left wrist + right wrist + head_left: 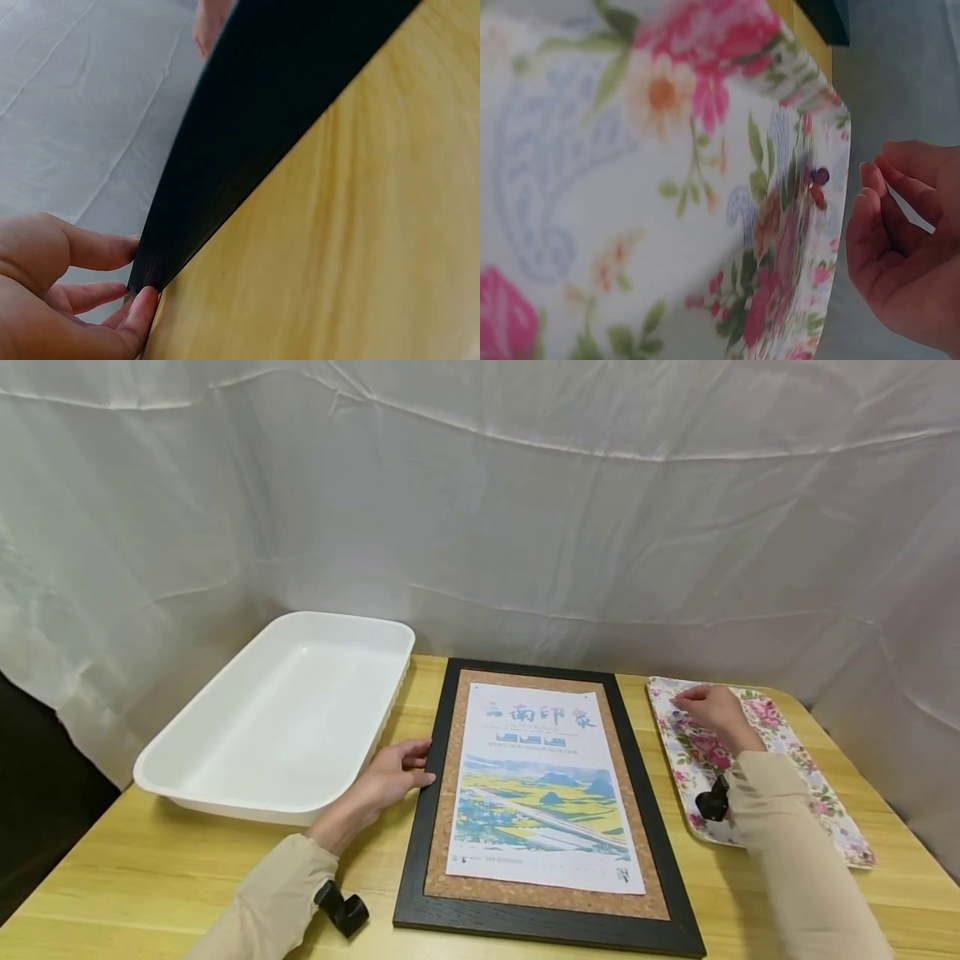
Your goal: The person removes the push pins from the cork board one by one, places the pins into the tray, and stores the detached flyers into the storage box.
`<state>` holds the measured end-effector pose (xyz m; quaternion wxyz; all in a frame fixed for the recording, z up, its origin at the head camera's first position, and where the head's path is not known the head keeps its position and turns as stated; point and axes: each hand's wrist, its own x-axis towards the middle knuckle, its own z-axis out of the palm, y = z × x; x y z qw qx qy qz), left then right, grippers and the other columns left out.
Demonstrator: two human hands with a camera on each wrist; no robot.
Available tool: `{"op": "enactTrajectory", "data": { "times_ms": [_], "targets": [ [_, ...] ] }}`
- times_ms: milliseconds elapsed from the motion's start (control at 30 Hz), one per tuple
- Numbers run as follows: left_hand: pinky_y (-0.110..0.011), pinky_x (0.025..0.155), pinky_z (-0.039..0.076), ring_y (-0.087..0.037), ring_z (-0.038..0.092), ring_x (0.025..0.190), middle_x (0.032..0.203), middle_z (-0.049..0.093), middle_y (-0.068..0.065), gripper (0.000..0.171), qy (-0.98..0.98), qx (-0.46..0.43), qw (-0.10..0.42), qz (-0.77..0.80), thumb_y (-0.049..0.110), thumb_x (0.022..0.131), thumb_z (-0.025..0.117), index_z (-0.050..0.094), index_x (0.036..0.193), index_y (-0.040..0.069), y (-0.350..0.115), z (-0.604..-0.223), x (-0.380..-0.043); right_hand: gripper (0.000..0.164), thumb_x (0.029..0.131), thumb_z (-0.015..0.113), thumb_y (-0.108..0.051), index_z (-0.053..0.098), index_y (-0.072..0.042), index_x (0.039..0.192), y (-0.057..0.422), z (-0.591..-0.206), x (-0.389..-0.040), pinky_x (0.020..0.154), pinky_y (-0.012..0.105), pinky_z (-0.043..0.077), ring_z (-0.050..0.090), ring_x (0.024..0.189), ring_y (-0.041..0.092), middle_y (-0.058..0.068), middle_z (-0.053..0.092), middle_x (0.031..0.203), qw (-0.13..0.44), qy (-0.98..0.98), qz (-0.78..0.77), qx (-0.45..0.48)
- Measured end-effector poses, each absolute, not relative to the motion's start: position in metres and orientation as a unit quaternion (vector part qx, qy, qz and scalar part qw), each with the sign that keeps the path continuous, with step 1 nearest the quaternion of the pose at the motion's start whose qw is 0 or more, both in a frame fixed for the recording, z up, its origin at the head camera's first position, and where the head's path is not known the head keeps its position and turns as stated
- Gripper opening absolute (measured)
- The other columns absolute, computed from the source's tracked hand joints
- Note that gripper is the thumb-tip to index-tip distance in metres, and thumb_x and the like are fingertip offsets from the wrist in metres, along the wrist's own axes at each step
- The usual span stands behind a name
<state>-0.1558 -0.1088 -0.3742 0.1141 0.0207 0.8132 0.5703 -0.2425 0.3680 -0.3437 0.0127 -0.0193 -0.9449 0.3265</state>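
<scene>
A black-framed corkboard [551, 906] with a landscape poster [540, 793] on it lies flat on the table. My left hand [393, 772] holds its left edge, fingertips and thumb at the black frame; the left wrist view shows these fingers [97, 251] close at the rim. My right hand [716, 714] is over the far left part of a floral tray [817, 810], thumb and fingertips drawn together. In the right wrist view, a purple pushpin [820, 176] and an orange-red one [817, 196] lie near the tray's side wall. I cannot tell whether the right fingertips pinch anything.
A large, deep white basin [285, 718] stands on the left of the wooden table [120, 877], close beside my left wrist. Grey-white cloth [562, 527] hangs behind and around the table. Both sleeves carry a small black mount at the wrist.
</scene>
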Motion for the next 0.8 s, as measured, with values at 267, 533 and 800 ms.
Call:
{"op": "enactTrajectory", "data": {
  "times_ms": [267, 533, 800],
  "targets": [
    [-0.046, 0.092, 0.044, -0.035, 0.052, 0.115, 0.126, 0.054, -0.024, 0.050, 0.815, 0.024, 0.103, 0.570, 0.003, 0.096, 0.056, 0.040, 0.142, -0.009, -0.099, -0.369, -0.147, 0.037, 0.098, 0.055, -0.015, 0.059, 0.017, 0.116, 0.347, -0.341, -0.245, 0.070, 0.041, 0.053, 0.062, 0.085, 0.038, 0.032, 0.061, 0.105, -0.002, -0.942, 0.335, 0.017],
    [-0.058, 0.100, 0.034, -0.047, 0.034, 0.131, 0.145, 0.033, -0.031, 0.056, 0.867, 0.093, 0.064, 0.485, 0.003, 0.092, 0.057, 0.037, 0.143, -0.009, -0.088, -0.353, -0.119, 0.035, 0.098, 0.055, -0.012, 0.058, 0.017, 0.117, 0.333, -0.341, -0.246, 0.069, 0.038, 0.053, 0.063, 0.080, 0.032, 0.030, 0.063, 0.100, -0.016, -0.944, 0.326, 0.044],
    [-0.063, 0.100, 0.031, -0.048, 0.027, 0.135, 0.151, 0.025, -0.028, 0.056, 0.862, 0.151, 0.055, 0.480, 0.005, 0.093, 0.060, 0.038, 0.143, -0.010, -0.079, -0.340, -0.090, 0.031, 0.096, 0.059, -0.014, 0.062, 0.012, 0.113, 0.320, -0.335, -0.247, 0.071, 0.040, 0.051, 0.060, 0.080, 0.031, 0.024, 0.064, 0.100, -0.019, -0.955, 0.287, 0.068]
  ]
}}
